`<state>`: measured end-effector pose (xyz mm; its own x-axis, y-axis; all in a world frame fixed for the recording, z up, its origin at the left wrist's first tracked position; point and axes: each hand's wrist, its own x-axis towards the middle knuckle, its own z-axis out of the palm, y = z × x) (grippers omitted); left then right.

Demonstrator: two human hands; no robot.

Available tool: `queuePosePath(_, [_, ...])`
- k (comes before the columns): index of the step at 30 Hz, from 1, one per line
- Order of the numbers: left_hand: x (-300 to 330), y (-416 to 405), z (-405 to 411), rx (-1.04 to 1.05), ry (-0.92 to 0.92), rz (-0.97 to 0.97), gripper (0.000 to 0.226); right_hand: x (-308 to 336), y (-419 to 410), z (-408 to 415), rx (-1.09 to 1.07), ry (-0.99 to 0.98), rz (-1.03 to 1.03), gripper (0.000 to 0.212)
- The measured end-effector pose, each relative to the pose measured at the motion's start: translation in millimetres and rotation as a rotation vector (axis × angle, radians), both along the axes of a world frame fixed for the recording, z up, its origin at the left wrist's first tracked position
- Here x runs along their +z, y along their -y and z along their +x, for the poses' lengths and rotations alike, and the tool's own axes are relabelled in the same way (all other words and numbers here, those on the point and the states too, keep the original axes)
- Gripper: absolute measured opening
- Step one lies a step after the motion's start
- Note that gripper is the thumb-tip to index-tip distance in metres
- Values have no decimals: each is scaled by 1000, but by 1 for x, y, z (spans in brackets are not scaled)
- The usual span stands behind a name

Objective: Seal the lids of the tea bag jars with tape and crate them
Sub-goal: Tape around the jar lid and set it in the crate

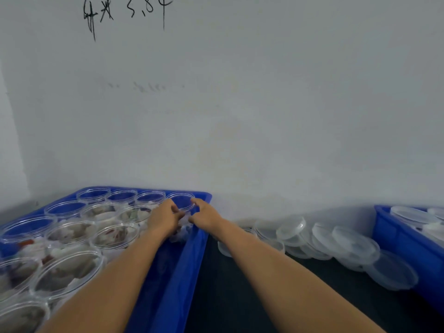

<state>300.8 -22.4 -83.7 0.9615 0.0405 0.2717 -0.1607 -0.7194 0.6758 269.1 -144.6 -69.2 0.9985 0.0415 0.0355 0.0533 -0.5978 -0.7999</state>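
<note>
A blue crate (185, 263) at the left holds several clear open-topped jars (72, 233), some with tea bags inside and some bare. Both my hands reach into its far right corner. My left hand (165, 218) and my right hand (204, 213) curl their fingers round one clear jar (180, 203) there, one hand on each side. The lower part of that jar and what lies under my hands are hidden. No tape is in view.
A pile of translucent plastic lids (336, 241) lies on the dark table (240, 296) to the right of the crate. A second blue crate (396, 239) with more lids stands at the far right edge. A white wall rises right behind everything.
</note>
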Motion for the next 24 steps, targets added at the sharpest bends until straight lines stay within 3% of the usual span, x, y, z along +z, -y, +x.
queuePosePath(6, [21, -9, -29, -3, 228, -185, 15, 26, 6, -24, -8, 186, -79, 62])
queuePosePath(15, [94, 39, -117, -10, 545, -299, 10, 83, 31, -108, 26, 637, 150, 66])
queuePosePath(19, [76, 85, -172, -141, 460, -360, 14, 63, 67, -160, 12, 521, 533, 74])
queuePosePath(24, [37, 125, -222, -274, 286, -411, 16, 11, 113, -211, -44, 423, 627, 52])
